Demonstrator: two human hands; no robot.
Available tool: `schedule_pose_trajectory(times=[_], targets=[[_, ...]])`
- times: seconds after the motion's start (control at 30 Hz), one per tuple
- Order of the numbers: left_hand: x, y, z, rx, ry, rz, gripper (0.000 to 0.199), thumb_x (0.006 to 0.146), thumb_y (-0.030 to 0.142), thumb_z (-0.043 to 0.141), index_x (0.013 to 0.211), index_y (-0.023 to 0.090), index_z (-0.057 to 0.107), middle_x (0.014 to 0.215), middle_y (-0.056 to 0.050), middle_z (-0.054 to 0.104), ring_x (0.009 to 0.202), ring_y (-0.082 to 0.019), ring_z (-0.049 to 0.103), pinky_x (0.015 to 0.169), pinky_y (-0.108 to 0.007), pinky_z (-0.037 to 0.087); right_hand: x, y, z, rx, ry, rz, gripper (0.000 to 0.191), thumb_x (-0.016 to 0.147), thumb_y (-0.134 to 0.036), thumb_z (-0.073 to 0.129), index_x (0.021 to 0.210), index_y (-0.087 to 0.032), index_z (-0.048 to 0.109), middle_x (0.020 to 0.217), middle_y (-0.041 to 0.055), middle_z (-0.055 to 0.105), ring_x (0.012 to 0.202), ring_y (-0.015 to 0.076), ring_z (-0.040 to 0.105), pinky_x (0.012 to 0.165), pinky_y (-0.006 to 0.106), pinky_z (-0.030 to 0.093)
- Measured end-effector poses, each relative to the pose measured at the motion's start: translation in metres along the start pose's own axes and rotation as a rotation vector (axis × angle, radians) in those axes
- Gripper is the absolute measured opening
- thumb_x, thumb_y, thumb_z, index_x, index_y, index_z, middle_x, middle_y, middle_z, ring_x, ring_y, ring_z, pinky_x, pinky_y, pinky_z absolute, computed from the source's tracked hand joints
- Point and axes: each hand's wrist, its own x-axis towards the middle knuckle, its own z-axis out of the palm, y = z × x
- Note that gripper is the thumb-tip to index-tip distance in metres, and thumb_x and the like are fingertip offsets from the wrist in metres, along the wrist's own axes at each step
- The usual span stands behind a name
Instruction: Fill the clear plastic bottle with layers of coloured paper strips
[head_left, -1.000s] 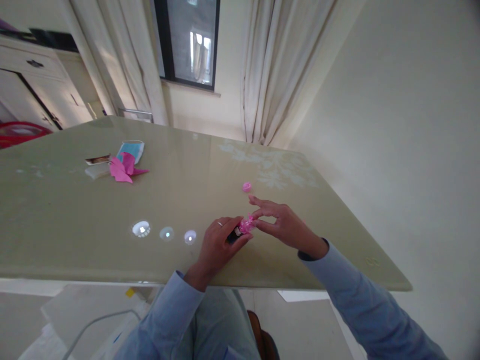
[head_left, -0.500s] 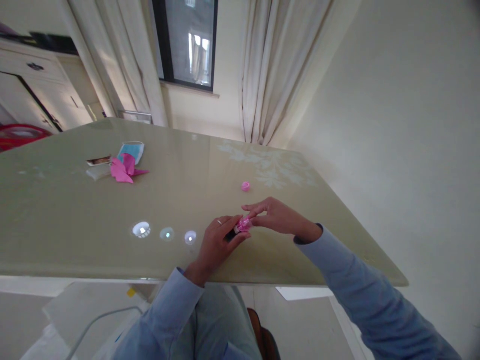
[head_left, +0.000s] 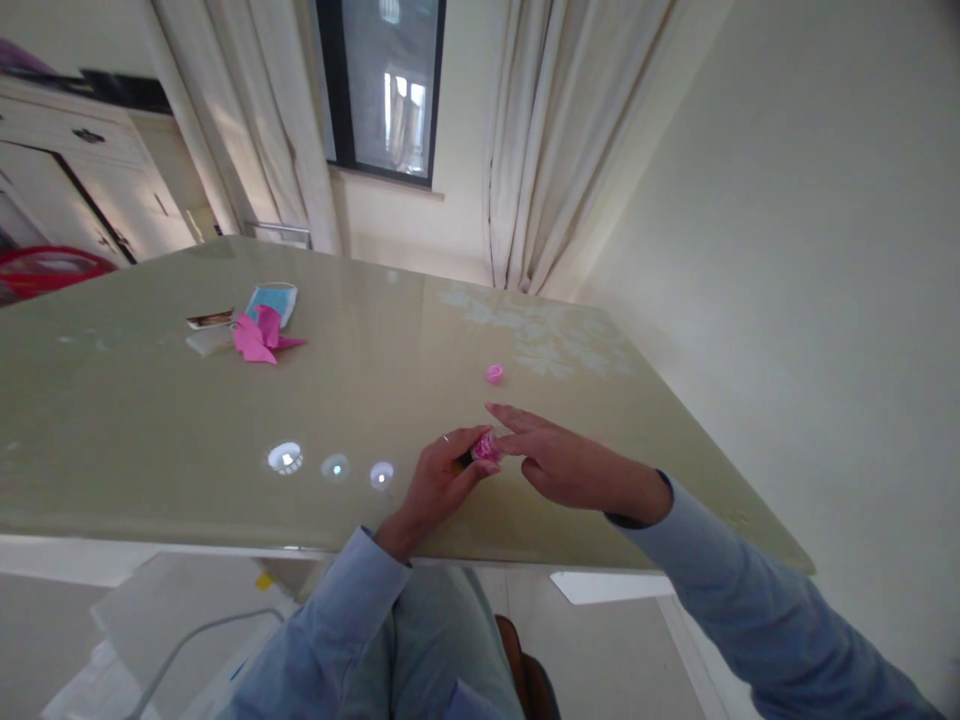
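My left hand (head_left: 444, 474) is closed around a small shiny pink object with a dark end (head_left: 486, 448), gripping it between thumb and fingers just above the table. A ring shows on one finger. From the right, my right hand (head_left: 559, 455) reaches over with its fingers stretched out. One fingertip touches, or nearly touches, the pink end. Part of the object is hidden by the fingers, so its exact kind is unclear. A little beyond both hands lies a small round pink piece (head_left: 495, 373) with a hollow look.
On the glossy table (head_left: 360, 390), a blue face mask (head_left: 271, 300), a pink crumpled piece (head_left: 259, 338), a printed card (head_left: 211, 319) and a clear wrapper (head_left: 210, 341) lie at the left. Curtains (head_left: 559, 130) and a wall border the far and right sides.
My right hand has turned and flattened, its wrist shifting right and slightly nearer. The left hand keeps its hold on the pink object. The view has shifted slightly.
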Motion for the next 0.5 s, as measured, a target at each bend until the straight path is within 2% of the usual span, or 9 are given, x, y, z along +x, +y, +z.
schedule_pose_trajectory(times=[0.17, 0.3, 0.4, 0.5], targets=[[0.002, 0.000, -0.002, -0.105, -0.008, -0.005, 0.046, 0.086, 0.053, 0.067, 0.115, 0.018, 0.074, 0.109, -0.011, 0.076, 0.096, -0.023, 0.071, 0.087, -0.036, 0.057, 0.008, -0.007, 0.001, -0.010, -0.064, -0.020, 0.053, 0.066, 0.008, 0.049, 0.102, -0.021, 0.076, 0.151, 0.0060, 0.052, 0.149, 0.0241, 0.034, 0.124, 0.044, 0.030], [0.003, 0.002, -0.002, -0.210, -0.019, -0.091, 0.052, 0.085, 0.055, 0.068, 0.120, 0.016, 0.073, 0.118, -0.013, 0.074, 0.108, -0.026, 0.069, 0.096, -0.039, 0.054, 0.006, -0.009, -0.006, -0.008, -0.027, -0.018, 0.052, 0.072, 0.003, 0.053, 0.113, -0.023, 0.074, 0.154, 0.0063, 0.048, 0.149, 0.0241, 0.033, 0.123, 0.042, 0.032], [0.003, 0.001, -0.002, -0.242, -0.051, -0.124, 0.052, 0.086, 0.054, 0.067, 0.121, 0.016, 0.072, 0.121, -0.013, 0.073, 0.112, -0.027, 0.068, 0.100, -0.043, 0.053, -0.002, -0.008, -0.013, 0.027, 0.024, 0.005, 0.054, 0.078, -0.002, 0.054, 0.123, -0.027, 0.071, 0.157, 0.0043, 0.043, 0.147, 0.0234, 0.037, 0.121, 0.042, 0.035], [0.001, -0.001, -0.001, -0.256, -0.085, -0.133, 0.053, 0.086, 0.055, 0.067, 0.122, 0.017, 0.072, 0.121, -0.011, 0.073, 0.111, -0.027, 0.068, 0.101, -0.044, 0.052, -0.011, -0.008, -0.023, 0.039, 0.060, 0.039, 0.047, 0.082, -0.005, 0.054, 0.121, -0.027, 0.071, 0.156, 0.0051, 0.044, 0.145, 0.0246, 0.041, 0.120, 0.045, 0.035]])
